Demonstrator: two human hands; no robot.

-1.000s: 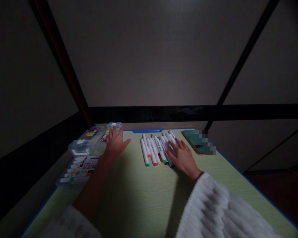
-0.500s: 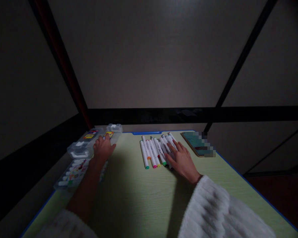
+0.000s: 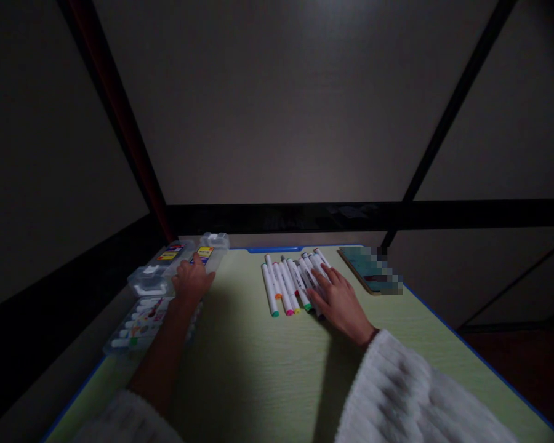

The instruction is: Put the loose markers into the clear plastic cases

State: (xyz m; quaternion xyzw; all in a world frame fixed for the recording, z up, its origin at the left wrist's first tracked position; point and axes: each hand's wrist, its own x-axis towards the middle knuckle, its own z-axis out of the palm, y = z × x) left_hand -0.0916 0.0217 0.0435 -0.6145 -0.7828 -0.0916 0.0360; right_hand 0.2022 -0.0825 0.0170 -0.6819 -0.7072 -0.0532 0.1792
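Note:
My right hand point(image 3: 340, 300) lies with fingers spread over the right end of a loose row of white markers point(image 3: 286, 286) with coloured ends, covering some of them. At the left, my left hand point(image 3: 192, 278) is over a clear plastic marker case point(image 3: 150, 283). Its index finger points forward onto the yellow label point(image 3: 205, 253) inside the case, and its thumb sticks out to the right. The other fingers are partly curled, with nothing visible in them. Several more markers point(image 3: 132, 329) lie in the near half of the case, partly behind my left forearm.
A pale green table point(image 3: 249, 369) with a blue edge holds everything. Beyond the right hand lies a flat, teal-faced board or tablet point(image 3: 367, 267), partly pixelated. A blue strip point(image 3: 274, 250) marks the far edge, close to a grey panelled wall point(image 3: 281, 123).
The whole view has shifted very slightly. My left fingers have shifted a little on the case, showing more of the yellow label; my right hand stays on the markers.

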